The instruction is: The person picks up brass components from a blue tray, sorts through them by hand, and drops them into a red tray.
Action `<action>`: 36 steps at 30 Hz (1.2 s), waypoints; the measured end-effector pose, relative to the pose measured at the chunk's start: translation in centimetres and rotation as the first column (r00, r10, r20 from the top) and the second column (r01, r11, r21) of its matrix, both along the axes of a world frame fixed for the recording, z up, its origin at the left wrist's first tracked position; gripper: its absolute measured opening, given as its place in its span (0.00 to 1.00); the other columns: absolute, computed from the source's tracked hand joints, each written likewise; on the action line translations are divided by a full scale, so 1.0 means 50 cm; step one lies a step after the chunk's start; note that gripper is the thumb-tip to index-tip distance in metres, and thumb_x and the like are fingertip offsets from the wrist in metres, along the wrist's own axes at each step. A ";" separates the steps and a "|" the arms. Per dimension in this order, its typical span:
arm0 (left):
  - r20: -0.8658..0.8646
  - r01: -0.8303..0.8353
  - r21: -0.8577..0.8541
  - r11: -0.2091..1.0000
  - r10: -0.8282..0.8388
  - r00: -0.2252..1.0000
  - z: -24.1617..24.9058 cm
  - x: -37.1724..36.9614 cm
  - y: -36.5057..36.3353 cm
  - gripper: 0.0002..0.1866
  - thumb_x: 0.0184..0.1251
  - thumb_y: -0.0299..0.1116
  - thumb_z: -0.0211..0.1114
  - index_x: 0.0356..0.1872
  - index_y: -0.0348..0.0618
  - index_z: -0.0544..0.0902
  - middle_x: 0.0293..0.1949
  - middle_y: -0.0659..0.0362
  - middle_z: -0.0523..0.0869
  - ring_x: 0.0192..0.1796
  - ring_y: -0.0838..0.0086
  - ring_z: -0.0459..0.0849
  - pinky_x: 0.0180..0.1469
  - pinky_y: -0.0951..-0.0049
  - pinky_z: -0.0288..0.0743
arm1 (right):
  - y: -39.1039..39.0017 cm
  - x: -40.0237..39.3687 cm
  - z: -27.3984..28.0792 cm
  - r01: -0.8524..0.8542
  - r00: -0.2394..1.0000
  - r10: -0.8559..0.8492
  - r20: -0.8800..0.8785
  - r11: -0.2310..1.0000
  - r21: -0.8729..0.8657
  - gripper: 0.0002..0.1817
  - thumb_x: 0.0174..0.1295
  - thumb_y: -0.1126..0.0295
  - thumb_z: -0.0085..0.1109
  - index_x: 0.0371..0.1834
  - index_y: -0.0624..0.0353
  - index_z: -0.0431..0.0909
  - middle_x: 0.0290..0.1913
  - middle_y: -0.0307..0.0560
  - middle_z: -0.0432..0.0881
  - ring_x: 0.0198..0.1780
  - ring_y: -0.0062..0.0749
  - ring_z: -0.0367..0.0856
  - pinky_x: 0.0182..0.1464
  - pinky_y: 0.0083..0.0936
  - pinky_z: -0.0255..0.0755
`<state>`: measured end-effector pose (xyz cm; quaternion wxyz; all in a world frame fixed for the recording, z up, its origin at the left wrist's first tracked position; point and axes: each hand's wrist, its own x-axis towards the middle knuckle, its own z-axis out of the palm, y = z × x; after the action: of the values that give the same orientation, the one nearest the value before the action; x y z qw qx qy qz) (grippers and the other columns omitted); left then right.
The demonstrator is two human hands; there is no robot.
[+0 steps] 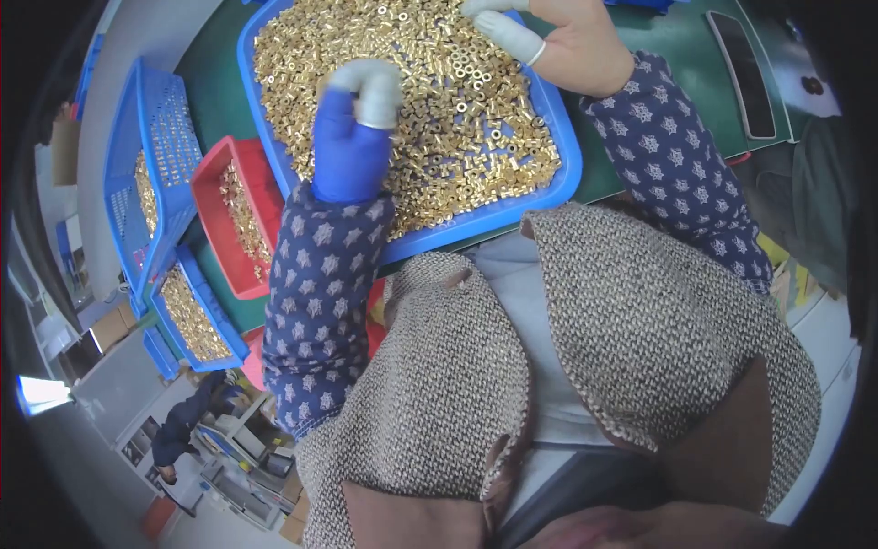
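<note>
A large blue tray [572, 156] holds a spread of small brass-coloured metal parts [439, 119]. My left hand [355, 133], in a blue glove with pale finger covers, is over the left part of the tray. Its covered thumb and finger are bent together in a pinch; anything between them is too small to make out. My right hand [572, 41] is over the tray's upper right edge, bare except for pale covers on the fingers. Those fingers point left above the parts, and their tips are partly cut off by the frame's top edge.
Left of the tray stand a red bin [213, 220], a blue perforated basket [174, 128] and a small blue bin [224, 320], each with brass parts. A phone [743, 78] lies on the green table [212, 64] at right. Another person [183, 425] is in the background, lower left.
</note>
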<state>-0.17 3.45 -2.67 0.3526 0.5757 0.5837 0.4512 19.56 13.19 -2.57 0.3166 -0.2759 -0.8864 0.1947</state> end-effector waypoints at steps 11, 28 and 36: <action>0.874 0.084 -0.014 0.996 0.053 -0.482 0.015 -0.020 -0.016 0.06 0.57 0.33 0.49 0.33 0.44 0.70 0.33 0.58 0.72 0.30 0.74 0.69 0.13 0.86 0.61 | 0.010 0.002 -0.016 -0.085 0.967 0.132 -0.218 0.973 0.214 0.10 0.60 0.67 0.50 0.40 0.58 0.77 0.40 0.43 0.78 0.45 0.34 0.75 0.52 0.28 0.67; 0.766 -0.030 -0.127 0.991 0.079 -0.637 0.000 0.012 -0.018 0.21 0.61 0.33 0.45 0.57 0.45 0.60 0.55 0.43 0.63 0.55 0.46 0.64 0.54 0.42 0.59 | 0.008 -0.006 -0.017 -0.214 0.942 0.238 -0.235 0.969 0.124 0.08 0.60 0.72 0.47 0.39 0.56 0.76 0.43 0.45 0.75 0.51 0.40 0.69 0.55 0.35 0.63; 0.836 0.069 -0.079 0.994 0.104 -0.540 -0.002 0.035 -0.022 0.26 0.61 0.34 0.48 0.60 0.41 0.57 0.61 0.44 0.57 0.62 0.46 0.56 0.63 0.44 0.47 | -0.004 -0.022 -0.015 -0.249 0.923 0.278 -0.266 0.959 0.139 0.09 0.59 0.72 0.49 0.41 0.55 0.75 0.44 0.45 0.75 0.54 0.48 0.67 0.55 0.42 0.63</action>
<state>1.59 2.33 -2.76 0.7003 -0.1490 0.0020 0.6981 18.48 13.01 -3.32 0.4246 -0.1069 -0.8699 0.2271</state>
